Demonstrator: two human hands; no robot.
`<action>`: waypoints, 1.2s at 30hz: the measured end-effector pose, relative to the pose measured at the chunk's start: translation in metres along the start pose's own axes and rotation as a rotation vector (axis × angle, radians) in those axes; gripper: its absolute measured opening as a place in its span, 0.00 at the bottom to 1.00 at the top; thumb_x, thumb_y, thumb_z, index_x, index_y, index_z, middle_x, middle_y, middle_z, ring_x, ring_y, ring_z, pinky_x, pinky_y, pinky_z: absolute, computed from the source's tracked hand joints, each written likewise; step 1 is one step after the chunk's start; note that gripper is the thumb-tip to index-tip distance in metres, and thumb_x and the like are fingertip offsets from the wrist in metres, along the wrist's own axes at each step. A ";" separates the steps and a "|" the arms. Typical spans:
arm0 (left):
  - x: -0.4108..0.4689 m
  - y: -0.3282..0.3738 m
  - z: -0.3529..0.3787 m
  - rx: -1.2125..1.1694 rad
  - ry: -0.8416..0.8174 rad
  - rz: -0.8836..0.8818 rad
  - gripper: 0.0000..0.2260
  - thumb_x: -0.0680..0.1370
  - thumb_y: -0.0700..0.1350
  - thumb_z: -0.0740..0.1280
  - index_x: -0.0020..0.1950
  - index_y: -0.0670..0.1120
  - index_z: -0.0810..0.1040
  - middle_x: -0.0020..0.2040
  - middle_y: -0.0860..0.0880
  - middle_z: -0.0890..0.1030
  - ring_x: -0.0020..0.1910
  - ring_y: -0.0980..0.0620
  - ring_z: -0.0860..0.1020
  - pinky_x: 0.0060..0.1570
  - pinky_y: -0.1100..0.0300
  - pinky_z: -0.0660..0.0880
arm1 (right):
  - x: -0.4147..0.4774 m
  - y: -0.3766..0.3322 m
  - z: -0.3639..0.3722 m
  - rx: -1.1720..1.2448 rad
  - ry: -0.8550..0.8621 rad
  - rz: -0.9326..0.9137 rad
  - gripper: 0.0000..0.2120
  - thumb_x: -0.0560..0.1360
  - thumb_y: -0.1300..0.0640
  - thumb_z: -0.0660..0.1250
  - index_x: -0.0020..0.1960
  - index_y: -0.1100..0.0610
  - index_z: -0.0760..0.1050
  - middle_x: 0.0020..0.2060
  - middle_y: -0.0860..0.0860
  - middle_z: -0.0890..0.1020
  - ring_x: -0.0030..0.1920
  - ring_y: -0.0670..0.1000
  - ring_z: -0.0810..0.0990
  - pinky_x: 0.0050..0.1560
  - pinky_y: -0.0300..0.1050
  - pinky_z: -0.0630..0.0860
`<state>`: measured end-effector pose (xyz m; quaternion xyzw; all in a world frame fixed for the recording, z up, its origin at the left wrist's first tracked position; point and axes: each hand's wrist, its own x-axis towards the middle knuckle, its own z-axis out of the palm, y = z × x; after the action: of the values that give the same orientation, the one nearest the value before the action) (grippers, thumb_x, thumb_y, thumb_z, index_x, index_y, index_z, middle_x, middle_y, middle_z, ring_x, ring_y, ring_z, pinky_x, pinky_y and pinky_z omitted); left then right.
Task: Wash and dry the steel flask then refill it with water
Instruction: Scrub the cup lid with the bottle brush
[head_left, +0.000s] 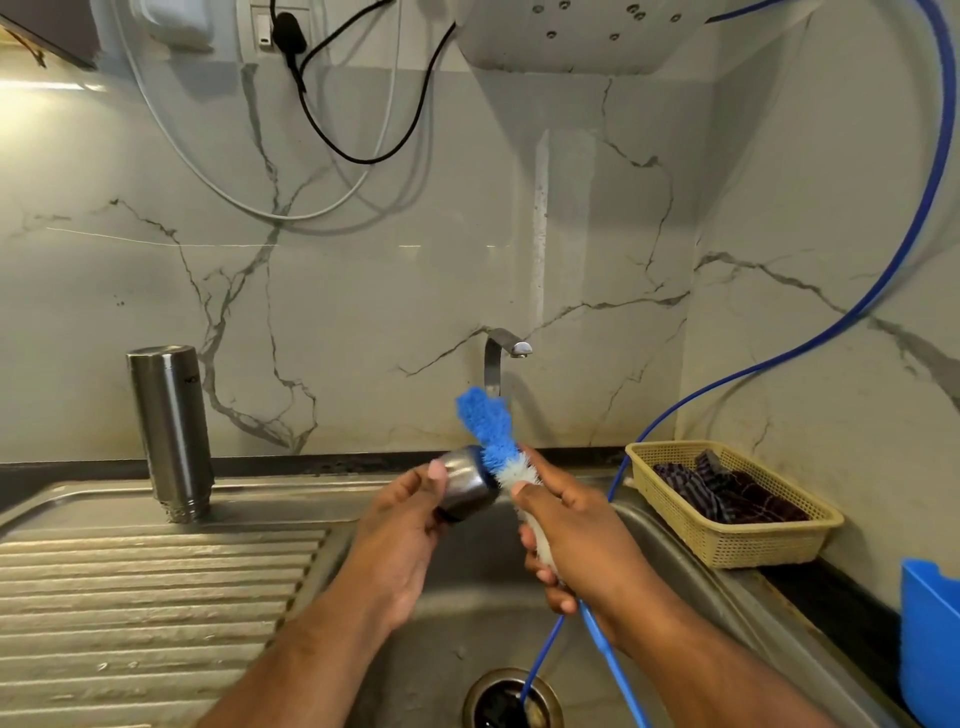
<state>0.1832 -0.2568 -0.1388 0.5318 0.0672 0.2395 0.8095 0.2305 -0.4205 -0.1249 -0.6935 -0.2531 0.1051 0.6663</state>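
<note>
Your left hand (410, 519) has its fingers curled round the steel cap (465, 480) over the sink (457, 618), your right hand (576, 545) grips the bottle brush (488, 426) against it, and the steel flask (171, 431) stands mouth-down on the drainboard (156, 597), probably rigid and wet-slick, so wrap its mid-barrel.

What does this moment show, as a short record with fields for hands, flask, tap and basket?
left hand: holds the steel cap over the sink
right hand: grips the bottle brush, bristles against the steel cap
flask: stands mouth down on the drainboard
tap: no water visible
basket: holds dark cloth, right of the sink
</note>
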 end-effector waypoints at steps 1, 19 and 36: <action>-0.002 -0.005 0.003 0.121 -0.049 0.024 0.11 0.81 0.46 0.65 0.59 0.42 0.81 0.52 0.44 0.87 0.54 0.48 0.84 0.56 0.55 0.77 | 0.001 -0.001 -0.003 -0.013 0.019 -0.012 0.23 0.83 0.49 0.63 0.71 0.26 0.66 0.35 0.51 0.74 0.28 0.46 0.68 0.24 0.40 0.64; 0.017 -0.002 -0.026 1.151 0.056 0.709 0.08 0.75 0.40 0.75 0.47 0.50 0.78 0.44 0.56 0.82 0.44 0.65 0.80 0.42 0.71 0.73 | -0.008 -0.005 0.003 -0.219 0.005 0.024 0.26 0.83 0.48 0.62 0.77 0.30 0.60 0.41 0.48 0.78 0.24 0.43 0.71 0.23 0.39 0.71; 0.018 0.008 -0.028 1.165 -0.245 0.799 0.17 0.74 0.31 0.74 0.45 0.54 0.77 0.42 0.58 0.81 0.44 0.63 0.81 0.42 0.74 0.72 | 0.002 -0.007 -0.025 -0.099 -0.020 0.146 0.21 0.82 0.53 0.62 0.71 0.34 0.72 0.32 0.53 0.74 0.23 0.48 0.66 0.22 0.37 0.64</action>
<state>0.1865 -0.2223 -0.1415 0.8846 -0.1072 0.3814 0.2461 0.2426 -0.4420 -0.1151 -0.7411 -0.2134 0.1474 0.6193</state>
